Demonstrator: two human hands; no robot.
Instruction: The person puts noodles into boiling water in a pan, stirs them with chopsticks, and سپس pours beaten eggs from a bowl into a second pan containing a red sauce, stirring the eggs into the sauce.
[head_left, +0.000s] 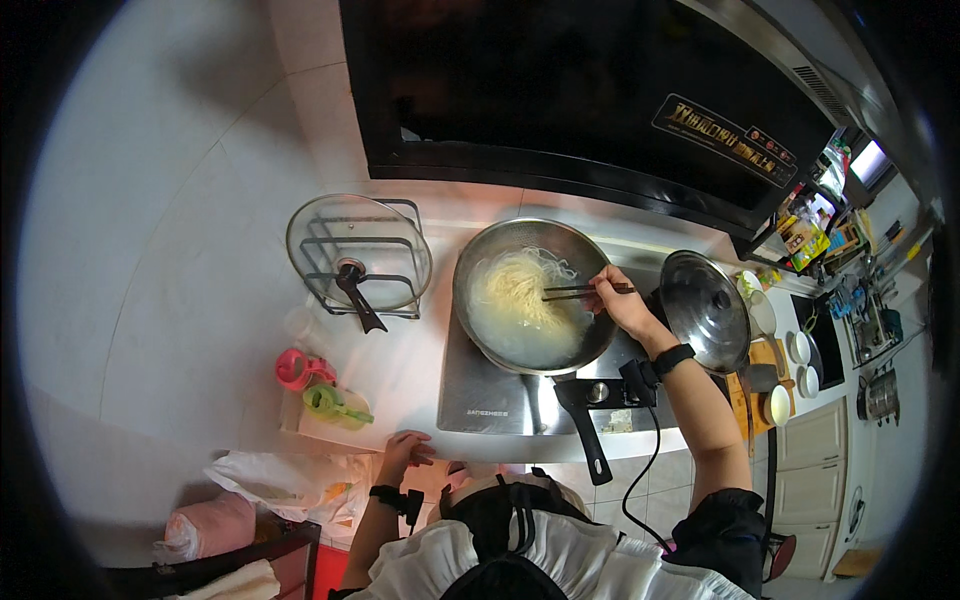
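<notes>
My right hand (616, 298) is closed around dark chopsticks (566, 293), whose tips reach into pale noodles (517, 289). The noodles lie in cloudy liquid (529, 341) inside a metal wok (469, 330) on the steel gas stove (480, 409). The wok's black handle (589, 442) points towards me. At the counter's front edge rests my left hand (407, 448), its fingers loosely bent and nothing seen in them.
A glass lid (360, 225) with a dark knob leans on a black rack at the left. Beside the wok, another lid (705, 322) stands tilted at the right. Pink (292, 369) and green (334, 405) plastic items sit front left. Bowls (778, 405) lie farther right.
</notes>
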